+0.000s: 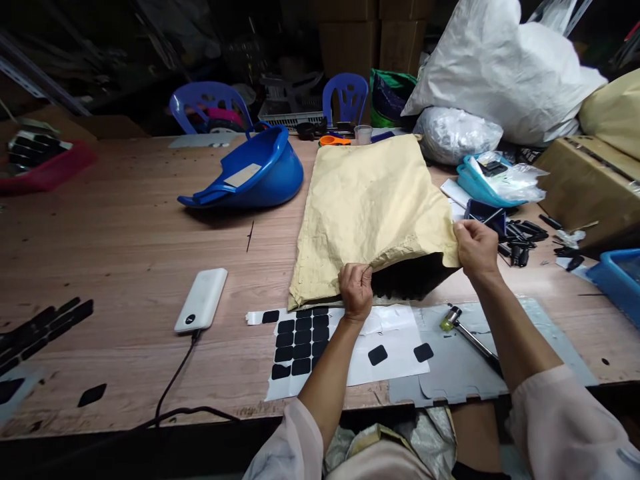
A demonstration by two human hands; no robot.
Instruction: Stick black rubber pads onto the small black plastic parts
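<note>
A large yellowish woven sack (370, 200) lies on the table in front of me, its mouth facing my body. My left hand (356, 290) is closed on the near edge of the mouth. At the mouth's right corner, my right hand (477, 247) grips the sack's edge. Between them the opening gapes and looks dark inside; I cannot make out any contents. Beneath and in front of the sack is a white backing sheet (360, 373) with rows of black rounded-square pads (302, 351). A small hammer (473, 339) rests on a grey mat (545, 333) near my right forearm.
A blue scoop-shaped basin (270, 170) stands left of the sack. Nearer me lies a white power bank (201, 300) with a black cable. To the right are black handle-like parts (523, 237), a turquoise basket (480, 183), a carton (590, 180) and a blue tray (617, 280).
</note>
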